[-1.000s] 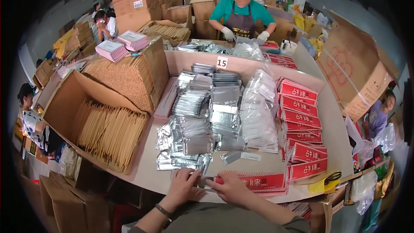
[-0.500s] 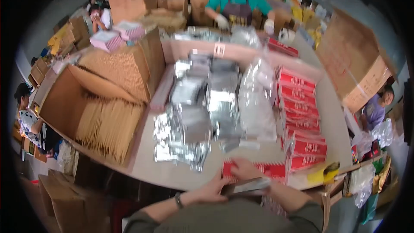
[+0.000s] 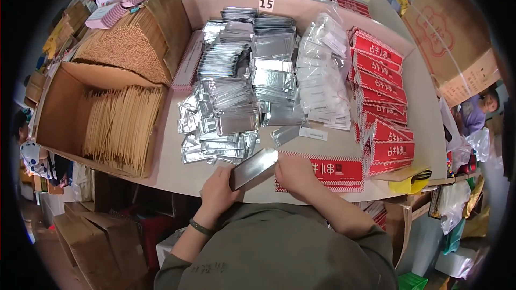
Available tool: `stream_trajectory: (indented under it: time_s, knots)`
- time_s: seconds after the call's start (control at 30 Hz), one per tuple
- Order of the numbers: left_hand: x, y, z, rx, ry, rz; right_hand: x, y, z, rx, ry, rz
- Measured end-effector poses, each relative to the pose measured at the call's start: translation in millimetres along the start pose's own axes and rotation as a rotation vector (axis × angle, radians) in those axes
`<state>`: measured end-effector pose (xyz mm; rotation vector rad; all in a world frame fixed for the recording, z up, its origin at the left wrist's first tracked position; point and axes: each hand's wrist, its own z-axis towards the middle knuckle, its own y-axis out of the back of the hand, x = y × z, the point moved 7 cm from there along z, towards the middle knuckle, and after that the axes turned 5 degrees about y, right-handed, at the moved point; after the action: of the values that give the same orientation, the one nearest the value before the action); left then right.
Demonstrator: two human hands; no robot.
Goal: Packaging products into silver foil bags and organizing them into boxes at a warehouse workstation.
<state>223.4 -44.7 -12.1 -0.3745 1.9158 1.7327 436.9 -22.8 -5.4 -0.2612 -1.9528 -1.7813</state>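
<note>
A worker's left hand [image 3: 219, 185] is gripping a silver pouch [image 3: 252, 169] over the counter's [image 3: 170, 169] front edge. The right hand [image 3: 294, 172] is curling narrowly at the pouch's upper end; whether it is pinching is impossible to tell. Half a second ago the pouch was lying low by the right forearm [image 3: 338, 208]; now it is showing between both hands, becoming the centre of the work. The right hand is covering part of a red packet [image 3: 344, 176] lying along the front edge. Silver pouches [image 3: 228, 94] are filling the middle, red packets [image 3: 380, 88] are lining the right edge, and a box [image 3: 60, 102] of sticks [image 3: 123, 129] is standing at the left.
</note>
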Motion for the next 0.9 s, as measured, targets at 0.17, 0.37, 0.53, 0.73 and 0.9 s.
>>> stream_trajectory:
  time_s: [0.17, 0.37, 0.53, 0.73, 0.9]
  knots:
    - [-10.5, 14.3, 13.8, 0.207, -0.141, 0.131, 2.7, -9.9, 2.3, 0.119, -0.077, 0.237]
    - [-29.8, 13.6, 36.2, 0.129, -0.513, -0.035, -19.7, 15.1, 22.4, 0.143, -0.047, 0.076]
    - [-28.9, 10.9, 40.6, 0.143, -0.487, -0.071, -110.0, 36.5, 25.9, -0.068, 0.125, -0.417]
    - [45.7, 107.6, 32.3, -0.375, -0.193, -0.07, -30.7, 58.2, 35.4, -0.21, 0.237, -0.142]
    - [151.0, 189.7, 33.5, -0.758, 0.169, 0.142, 46.0, 7.1, 83.6, -0.315, 0.635, 0.11]
